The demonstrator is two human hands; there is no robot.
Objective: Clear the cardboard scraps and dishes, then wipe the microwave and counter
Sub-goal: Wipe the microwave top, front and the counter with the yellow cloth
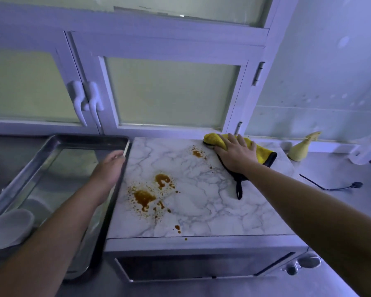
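Note:
The microwave (201, 247) stands on the steel counter, its marble-patterned top (212, 200) splashed with brown sauce stains (144, 198) at front left and a smaller stain (197, 153) near the back. A yellow cloth with black edging (263, 153) lies at the back of the top. My right hand (237, 154) rests flat on the cloth, fingers spread. My left hand (110, 168) is blurred over the left edge of the microwave beside the metal tray (73, 139); a thin pale stick (126, 147) shows at its fingertips, but I cannot tell if it is held.
The large steel tray holds a white bowl (9, 228) at its near left corner. A yellow spray bottle (301, 150) stands right of the microwave, with a black cord (334, 186) on the counter (341, 202). White cabinet doors with handles (88, 101) rise behind.

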